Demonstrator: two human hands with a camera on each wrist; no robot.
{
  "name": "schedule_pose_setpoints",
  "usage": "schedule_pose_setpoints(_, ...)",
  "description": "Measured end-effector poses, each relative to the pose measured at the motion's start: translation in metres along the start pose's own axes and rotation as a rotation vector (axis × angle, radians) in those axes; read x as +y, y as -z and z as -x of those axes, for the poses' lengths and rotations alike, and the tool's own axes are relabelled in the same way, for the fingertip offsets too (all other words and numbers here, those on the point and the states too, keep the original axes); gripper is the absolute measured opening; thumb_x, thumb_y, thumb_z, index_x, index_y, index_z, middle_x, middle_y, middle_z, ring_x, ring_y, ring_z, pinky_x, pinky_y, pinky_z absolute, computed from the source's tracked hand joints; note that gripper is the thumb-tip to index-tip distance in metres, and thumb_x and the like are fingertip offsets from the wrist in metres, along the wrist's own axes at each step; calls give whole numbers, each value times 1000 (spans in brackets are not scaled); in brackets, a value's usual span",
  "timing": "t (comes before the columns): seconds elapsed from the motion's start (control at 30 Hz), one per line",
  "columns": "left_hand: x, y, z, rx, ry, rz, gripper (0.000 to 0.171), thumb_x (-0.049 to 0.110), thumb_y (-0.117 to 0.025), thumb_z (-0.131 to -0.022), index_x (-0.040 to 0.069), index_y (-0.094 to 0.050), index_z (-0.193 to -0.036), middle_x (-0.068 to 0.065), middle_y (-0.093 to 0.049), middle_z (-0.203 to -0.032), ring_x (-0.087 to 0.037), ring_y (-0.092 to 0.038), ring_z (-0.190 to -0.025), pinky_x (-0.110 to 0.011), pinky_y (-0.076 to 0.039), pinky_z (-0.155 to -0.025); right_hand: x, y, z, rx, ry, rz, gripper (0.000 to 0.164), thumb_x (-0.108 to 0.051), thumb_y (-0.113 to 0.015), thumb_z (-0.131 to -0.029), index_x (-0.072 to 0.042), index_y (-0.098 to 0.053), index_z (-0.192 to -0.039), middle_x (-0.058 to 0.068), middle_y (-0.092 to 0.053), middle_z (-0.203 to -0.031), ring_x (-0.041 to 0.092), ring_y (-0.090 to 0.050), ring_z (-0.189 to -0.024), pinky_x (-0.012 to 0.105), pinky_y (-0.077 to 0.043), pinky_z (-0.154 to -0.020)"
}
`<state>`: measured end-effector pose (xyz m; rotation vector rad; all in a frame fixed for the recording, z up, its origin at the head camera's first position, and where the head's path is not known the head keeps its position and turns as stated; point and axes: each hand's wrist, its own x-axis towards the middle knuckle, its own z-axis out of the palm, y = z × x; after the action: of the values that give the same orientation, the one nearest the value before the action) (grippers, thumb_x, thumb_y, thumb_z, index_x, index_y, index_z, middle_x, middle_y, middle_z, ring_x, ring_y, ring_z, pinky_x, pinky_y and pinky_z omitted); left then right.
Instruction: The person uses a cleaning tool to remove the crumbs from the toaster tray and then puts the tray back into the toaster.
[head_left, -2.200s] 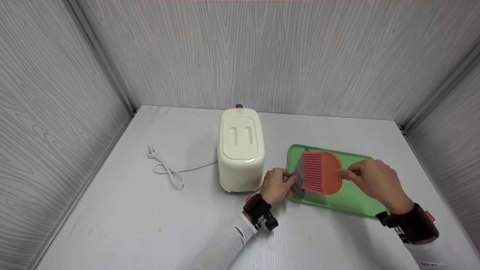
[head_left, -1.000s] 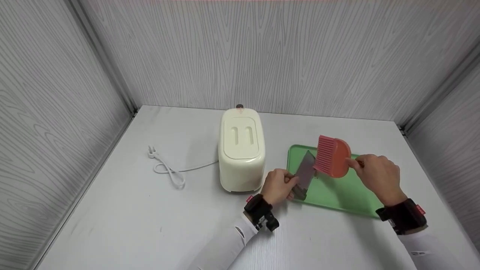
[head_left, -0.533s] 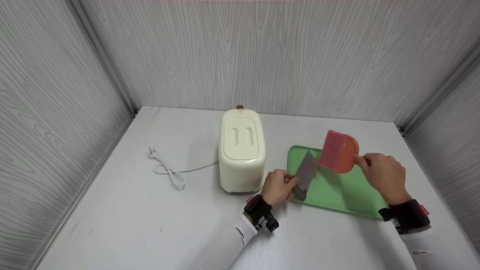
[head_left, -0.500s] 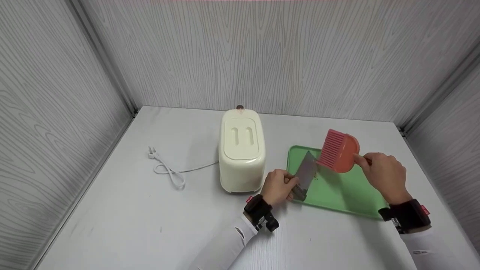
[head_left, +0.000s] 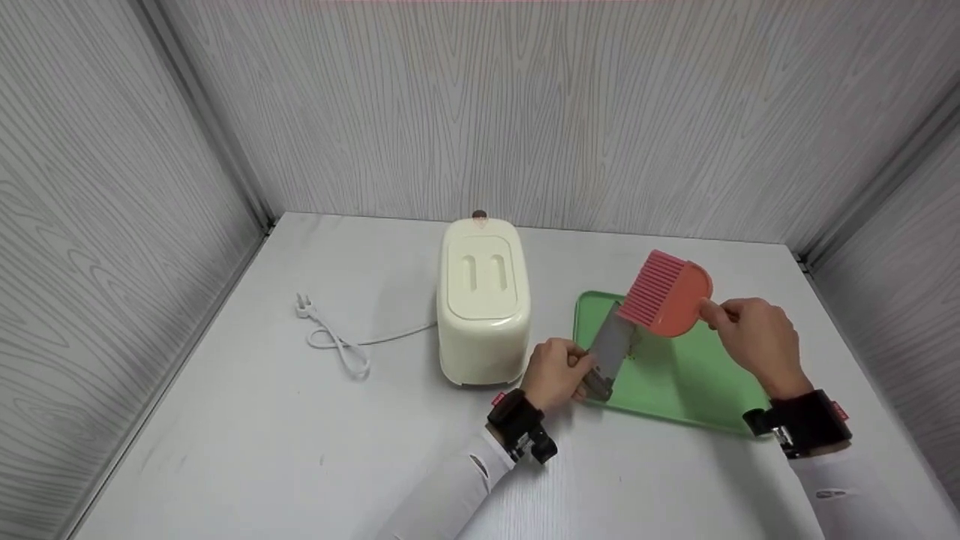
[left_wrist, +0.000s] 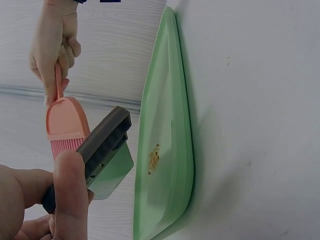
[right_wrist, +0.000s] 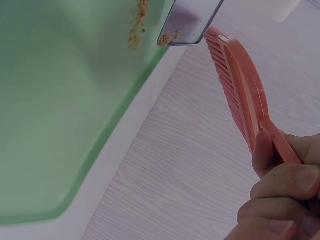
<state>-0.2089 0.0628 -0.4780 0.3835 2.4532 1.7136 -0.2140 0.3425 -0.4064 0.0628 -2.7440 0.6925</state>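
Note:
In the head view my left hand (head_left: 555, 371) pinches the dark handle end of a shiny metal crumb tray (head_left: 612, 345), held tilted over the left part of a green tray (head_left: 690, 382). My right hand (head_left: 761, 341) grips the short handle of an orange hand brush (head_left: 682, 304) with pink bristles. The bristle tips overlap the far end of the crumb tray in the head view. The right wrist view shows brown crumbs (right_wrist: 164, 40) on the corner of the crumb tray. More loose crumbs (left_wrist: 154, 160) lie on the green tray below, seen in the left wrist view.
A cream toaster (head_left: 484, 300) with a lid stands left of the green tray. Its white cord (head_left: 349, 349) lies looped on the table, ending in a plug (head_left: 303, 306). Grey wood-grain panels (head_left: 525, 112) rise at the back and both sides.
The brush has swung right off the crumb tray, then back left to its far end, now higher than at first. Crumbs have come into sight on the green tray. My left hand stays nearly still.

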Motion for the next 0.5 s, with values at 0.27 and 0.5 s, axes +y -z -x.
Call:
schedule_pose_setpoints(0.27, -1, 0, 1, -9, -10, 10, 15, 18, -62, -90, 4, -68, -90, -3, -63, -58, -12, -58, -40, -27, -51, -39, -10, -9, -4, 50, 43, 76, 41, -42, -60, -89, -15, -59, -58, -3, -42, -47, 15, -37, -43, 28, -21, -34)
schedule_pose_setpoints(0.5, -2, 0, 0, -8, -11, 19, 15, 18, -62, -90, 5, -69, -89, -3, -63, -57, -13, -58, -39, -28, -51, -39, -12, -14, -3, 59, 103, 172, 48, -39, -62, -89, -16, -47, -50, -6, -29, -46, 12, -28, -42, 26, -14, -35)
